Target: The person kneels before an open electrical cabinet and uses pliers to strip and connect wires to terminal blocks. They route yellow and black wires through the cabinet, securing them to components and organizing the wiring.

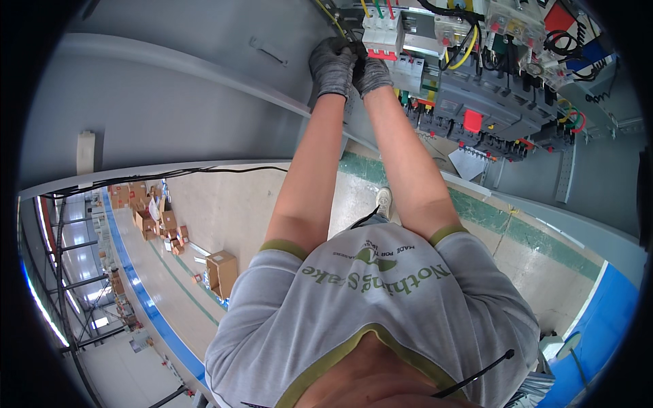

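Both my hands wear grey knit gloves and meet at the left edge of the electrical panel's fittings. My left hand (334,66) is bent at the fingers beside a yellow-green wire (331,16). Touching it, my right hand (371,74) reaches up just left of a white circuit breaker (380,38) with red levers. Yellow, green and red wires enter that breaker's top. Below it sits another white modular device (408,71). The fingertips are dark and partly hidden, so what they hold cannot be told.
A large moulded-case breaker (495,107) with a red part and smaller breakers fill the cabinet's right side. Clear covers (515,20) and coiled black wires are above. The grey cabinet door (178,102) stands left. Cardboard boxes (222,273) lie on the floor.
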